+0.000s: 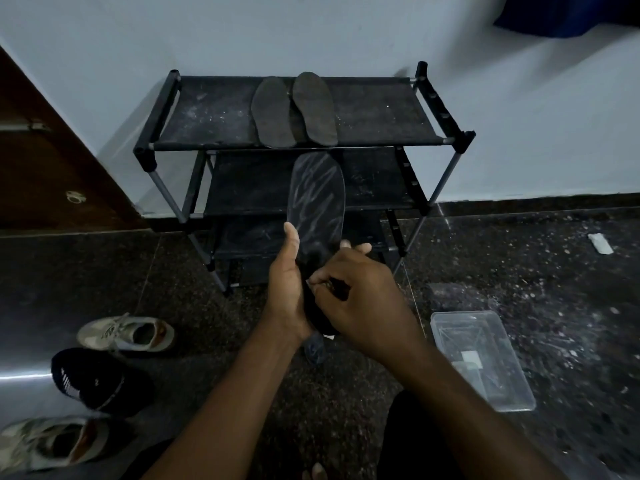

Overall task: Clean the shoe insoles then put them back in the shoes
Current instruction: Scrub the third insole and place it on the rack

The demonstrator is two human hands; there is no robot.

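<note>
In the head view, a dark insole (317, 202) is being held upright in front of the shoe rack (207, 109), with its toe end rising before the rack's middle shelf. It is being gripped low down by the left hand (287, 289), with the thumb laid along one edge and the fingers wrapped behind. The right hand (363, 303) is being pressed against the heel part, its fingers curled and pinched on a small dark object (325, 284) too blurred to be named. Two more insoles (272, 112) are lying side by side on the rack's top shelf. Three shoes (126, 334) are sitting on the floor left of the rack, and a clear plastic box (485, 358) is sitting to its right.

Grey streaks are showing on the held insole, so cleaning is probably unfinished. The insole looks thin and is being supported at one end only. Hard rubbing could fold it or pull it from the grip. Each insole could also be returned to the wrong shoe.
</note>
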